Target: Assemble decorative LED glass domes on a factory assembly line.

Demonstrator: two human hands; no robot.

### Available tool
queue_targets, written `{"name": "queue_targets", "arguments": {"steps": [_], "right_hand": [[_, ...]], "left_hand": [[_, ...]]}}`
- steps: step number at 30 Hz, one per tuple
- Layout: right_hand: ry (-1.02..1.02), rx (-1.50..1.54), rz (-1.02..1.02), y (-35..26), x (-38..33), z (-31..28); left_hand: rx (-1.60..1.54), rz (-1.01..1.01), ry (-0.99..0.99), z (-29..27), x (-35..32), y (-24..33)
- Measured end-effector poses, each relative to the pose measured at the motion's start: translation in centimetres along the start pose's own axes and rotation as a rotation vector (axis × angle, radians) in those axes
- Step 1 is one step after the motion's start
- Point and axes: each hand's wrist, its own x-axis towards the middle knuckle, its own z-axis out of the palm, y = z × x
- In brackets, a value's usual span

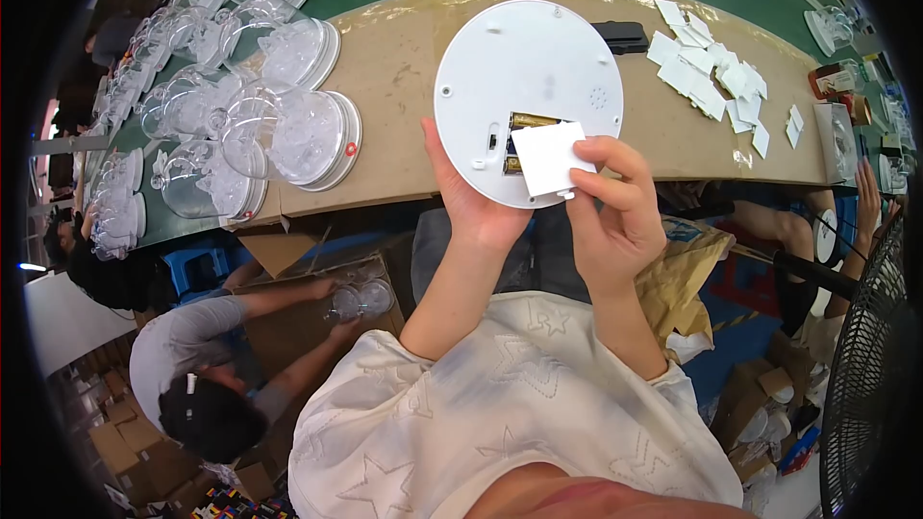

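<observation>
The left hand [476, 216] grips the white disc [529, 53] by its lower-left rim (most fingers are hidden behind) and should hold it steady. In the disc's near half, batteries [536, 120] sit partly covered by the square cover [548, 160], pinched in the right hand's [620, 216] fingers; squaring it before pressing looks wise. Clear domes [298, 130] crowd left of the disc; right of it, a black case [623, 37] and loose white squares [707, 62] seem out of the way.

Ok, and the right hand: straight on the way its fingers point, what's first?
The white round base, around its exposed batteries, with the square cover pinched in the right hand leading. Can't tell from this view whether cover and base already touch.
</observation>
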Motion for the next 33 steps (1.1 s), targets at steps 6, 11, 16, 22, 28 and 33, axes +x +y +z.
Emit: {"name": "queue_targets", "arguments": {"steps": [6, 11, 16, 22, 28, 33], "right_hand": [[0.015, -0.051, -0.018, 0.2, -0.3, 0.5], [0.025, -0.1, -0.045, 0.2, -0.6, 0.9], [0.026, -0.127, -0.051, 0.4, -1.1, 0.9], [0.029, -0.077, -0.042, 0.6, -1.1, 0.6], [0.023, -0.095, -0.034, 0.6, -1.0, 0.8], [0.017, -0.086, -0.02, 0.6, -1.0, 0.9]], "left_hand": [[0.005, 0.018, -0.077, -0.1, 0.2, -0.2], [0.007, 0.024, -0.107, 0.0, 0.4, -0.3], [-0.049, -0.001, -0.14, -0.7, 0.4, -0.2], [-0.027, 0.011, -0.071, -1.1, 0.3, -0.2], [-0.027, 0.037, -0.084, -1.2, 0.4, -0.3], [-0.019, 0.042, -0.067, -1.1, 0.4, -0.4]]}}
